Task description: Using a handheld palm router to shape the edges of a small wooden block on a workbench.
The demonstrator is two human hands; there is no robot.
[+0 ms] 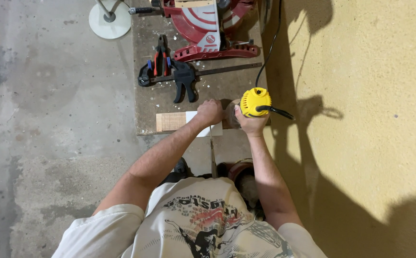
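Right hand [250, 122] grips the yellow router [255, 102]; left hand [210, 112] presses the wood strip [172, 121] just beside it (unclamped). The strip could slip, pulling fingers toward the router.

We are in a rough woodworking shop, likely a garage or basement. A stained bare concrete floor [40, 119] and a yellow plastered wall [361, 95] frame a worn, dusty chipboard workbench [155, 102]. On it we see a red mitre saw [208, 26], a black bar clamp [184, 79], red-handled pliers [161, 59], a pale wooden piece [170, 121], and a yellow corded hand router [254, 102].
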